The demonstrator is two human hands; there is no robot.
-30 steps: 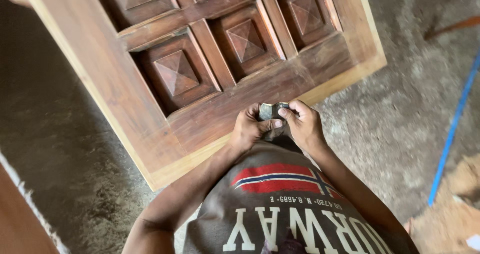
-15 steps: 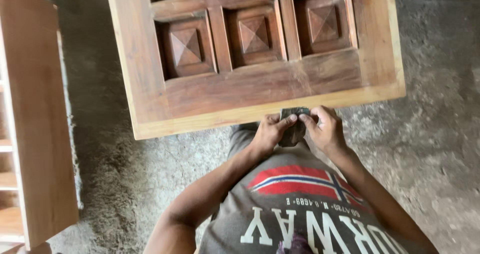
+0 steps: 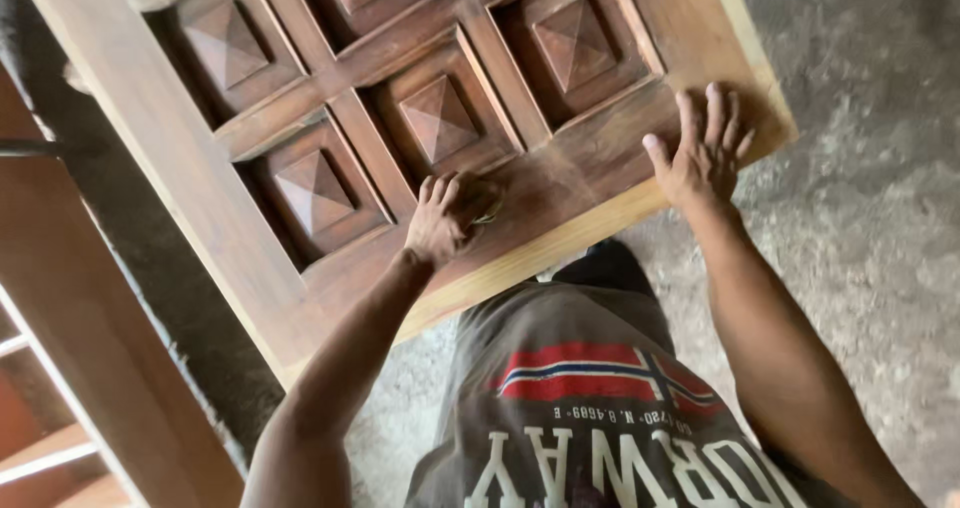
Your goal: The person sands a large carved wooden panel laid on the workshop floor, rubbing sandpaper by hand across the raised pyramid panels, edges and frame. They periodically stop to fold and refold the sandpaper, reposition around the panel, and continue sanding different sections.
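While both hands rest on the wooden door (image 3: 560,183), it lies flat.
Left hand (image 3: 445,218) curls over a small, mostly hidden object; at three o'clock, right hand (image 3: 700,153) lies open, fingers spread.

A brown wooden door (image 3: 560,188) lies flat, its face set with square recessed panels, each raised to a low pyramid, framed by broad rails and a paler outer edge. A small piece of sandpaper (image 3: 484,208), mostly hidden, is pressed to the bottom rail beneath the curled left hand (image 3: 445,218). The right hand (image 3: 705,153) rests spread and flat near the door's corner.
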